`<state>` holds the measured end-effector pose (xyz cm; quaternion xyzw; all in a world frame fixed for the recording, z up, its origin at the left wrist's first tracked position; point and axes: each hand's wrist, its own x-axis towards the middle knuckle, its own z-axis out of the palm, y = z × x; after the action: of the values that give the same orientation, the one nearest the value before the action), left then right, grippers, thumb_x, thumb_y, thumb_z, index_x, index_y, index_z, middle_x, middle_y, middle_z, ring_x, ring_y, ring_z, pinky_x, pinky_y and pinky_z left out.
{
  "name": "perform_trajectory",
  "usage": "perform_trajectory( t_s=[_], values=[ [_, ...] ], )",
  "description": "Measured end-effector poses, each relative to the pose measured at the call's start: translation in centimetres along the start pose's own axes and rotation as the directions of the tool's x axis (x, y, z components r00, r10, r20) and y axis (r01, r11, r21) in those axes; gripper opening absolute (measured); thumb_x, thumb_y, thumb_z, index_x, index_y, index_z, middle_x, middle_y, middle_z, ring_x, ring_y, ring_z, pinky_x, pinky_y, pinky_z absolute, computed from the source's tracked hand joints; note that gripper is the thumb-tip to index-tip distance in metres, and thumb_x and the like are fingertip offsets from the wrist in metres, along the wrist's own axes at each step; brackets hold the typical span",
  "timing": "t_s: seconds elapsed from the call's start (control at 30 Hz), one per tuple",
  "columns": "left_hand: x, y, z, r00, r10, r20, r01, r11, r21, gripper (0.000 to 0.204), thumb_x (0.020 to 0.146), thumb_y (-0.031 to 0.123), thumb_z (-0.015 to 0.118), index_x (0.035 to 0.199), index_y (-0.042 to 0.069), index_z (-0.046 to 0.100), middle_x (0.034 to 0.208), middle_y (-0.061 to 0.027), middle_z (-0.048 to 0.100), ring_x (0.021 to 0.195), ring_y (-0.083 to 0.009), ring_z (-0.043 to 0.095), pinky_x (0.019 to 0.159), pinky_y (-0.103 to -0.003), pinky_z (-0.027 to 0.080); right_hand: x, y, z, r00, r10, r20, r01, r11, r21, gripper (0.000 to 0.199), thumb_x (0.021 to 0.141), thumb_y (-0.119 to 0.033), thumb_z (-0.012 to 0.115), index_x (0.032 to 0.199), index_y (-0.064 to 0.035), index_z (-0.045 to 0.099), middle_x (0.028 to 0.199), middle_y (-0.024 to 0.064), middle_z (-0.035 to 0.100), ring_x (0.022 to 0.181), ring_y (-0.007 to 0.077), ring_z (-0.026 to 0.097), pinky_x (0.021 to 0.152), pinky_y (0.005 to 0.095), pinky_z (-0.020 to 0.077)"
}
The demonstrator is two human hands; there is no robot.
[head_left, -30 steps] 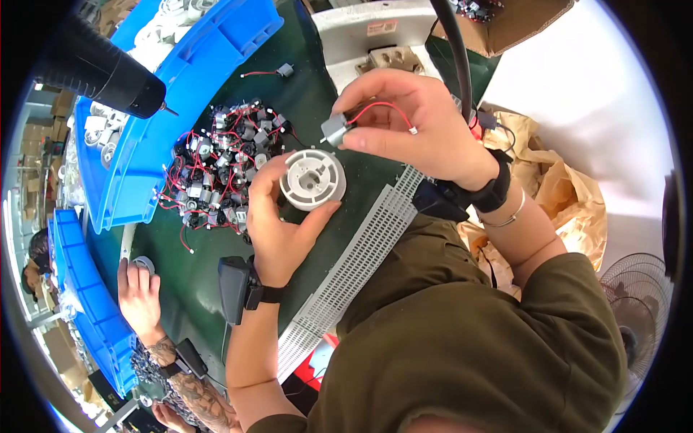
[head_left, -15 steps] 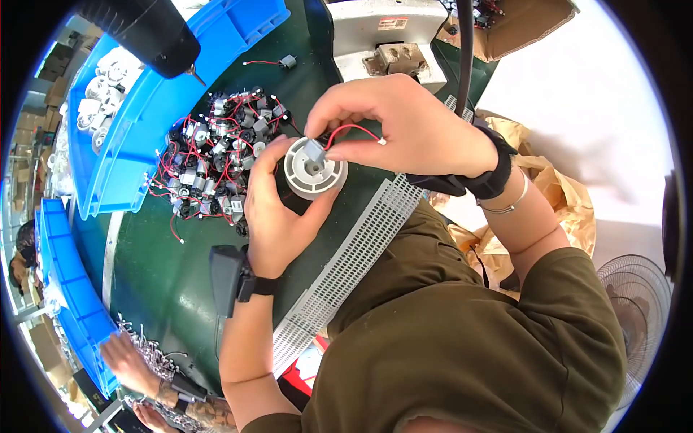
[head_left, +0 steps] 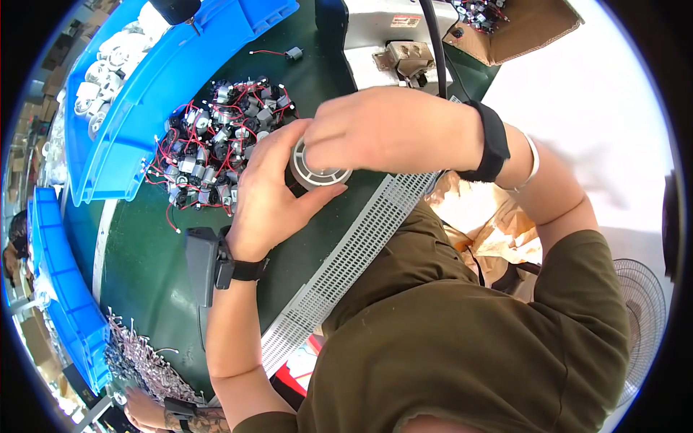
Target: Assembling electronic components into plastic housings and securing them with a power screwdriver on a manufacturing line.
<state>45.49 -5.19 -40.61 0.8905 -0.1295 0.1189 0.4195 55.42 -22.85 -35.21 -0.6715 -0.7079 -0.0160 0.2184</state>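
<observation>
My left hand (head_left: 271,187) is wrapped round a white round plastic housing (head_left: 317,177) with a slotted rim, holding it above the green table (head_left: 166,267). My right hand (head_left: 354,133) bends over the top of this housing, fingers closed and pressed down at its middle. Those fingers cover the small grey motor that showed between them in the earlier frame; neither it nor its red wire is visible now. Just left of my left hand lies a heap of small motors (head_left: 216,144) with red and black wires. One loose motor (head_left: 294,53) lies farther back.
A blue bin (head_left: 133,162) of white plastic parts stands far left, under a hanging black power screwdriver (head_left: 175,7). A metal machine (head_left: 372,61) stands behind my hands. A perforated strip (head_left: 346,256) runs along the near edge. Lower left, another person's hand (head_left: 144,409) is beside piled wires (head_left: 148,361).
My right hand has turned over and come down onto the housing, hiding the motor it was pinching. The screwdriver sits higher in view. The other person's hand has moved down.
</observation>
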Motion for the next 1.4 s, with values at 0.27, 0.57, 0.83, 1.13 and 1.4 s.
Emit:
perform_trajectory(
  t_s=[0.27,0.57,0.83,1.13,1.4],
  values=[
    [-1.3,0.7,0.2,0.974,0.131,-0.185,-0.123,0.991,0.054,0.075,0.057,0.019,0.083,0.121,0.002,0.048,0.111,-0.0171,0.056,0.1,-0.0356,0.055,0.085,-0.04,0.046,1.5,-0.9,-3.9,0.973,0.14,-0.183,-0.093,0.966,0.243,0.046,0.071,0.007,0.062,0.114,-0.0019,0.051,0.121,0.0102,0.051,0.113,0.0248,0.049,0.094,0.0325,0.0413],
    [-1.8,-1.1,1.8,0.888,0.402,-0.223,-0.34,0.901,0.27,0.038,0.06,0.01,0.079,0.095,0.004,0.066,0.106,-0.0143,0.059,0.092,-0.0311,0.058,0.076,-0.039,0.048,13.5,2.6,-5.9,0.74,0.283,-0.61,0.396,0.55,0.735,0.048,0.078,-0.019,0.071,0.112,0.0095,0.05,0.088,0.0131,0.061,0.078,0.0151,0.059,0.067,0.0255,0.0471],
    [-2.2,-1.2,1.3,0.9,0.37,-0.229,-0.299,0.909,0.29,0.038,0.061,0.009,0.077,0.098,0.007,0.068,0.11,-0.0155,0.058,0.093,-0.0309,0.059,0.078,-0.039,0.048,10.2,0.1,-9.3,0.751,0.153,-0.643,0.493,0.518,0.699,0.019,0.072,-0.013,0.066,0.076,0.0014,0.055,0.071,0.0071,0.057,0.059,0.014,0.055,0.054,0.0268,0.0454],
    [-2.1,-0.8,1.1,0.925,0.348,-0.149,-0.288,0.902,0.322,0.036,0.063,0.006,0.076,0.098,0.004,0.067,0.112,-0.0183,0.056,0.096,-0.0343,0.058,0.08,-0.04,0.048,-1.7,1.6,-7.4,0.452,0.64,-0.621,0.183,0.614,0.768,0.048,0.07,0.008,0.061,0.116,0.0081,0.045,0.065,0.0069,0.058,0.055,0.0146,0.056,0.055,0.0262,0.0454],
    [-2.5,-0.9,1.4,0.937,0.323,-0.131,-0.267,0.907,0.327,0.04,0.063,0.005,0.075,0.102,0.004,0.066,0.116,-0.0177,0.054,0.103,-0.0342,0.056,0.084,-0.041,0.048,-3.5,2.2,-6.3,0.4,0.663,-0.633,0.141,0.638,0.757,0.05,0.07,0.009,0.062,0.117,0.0088,0.045,0.067,0.0067,0.06,0.056,0.0139,0.057,0.056,0.0254,0.0465]
  ],
)
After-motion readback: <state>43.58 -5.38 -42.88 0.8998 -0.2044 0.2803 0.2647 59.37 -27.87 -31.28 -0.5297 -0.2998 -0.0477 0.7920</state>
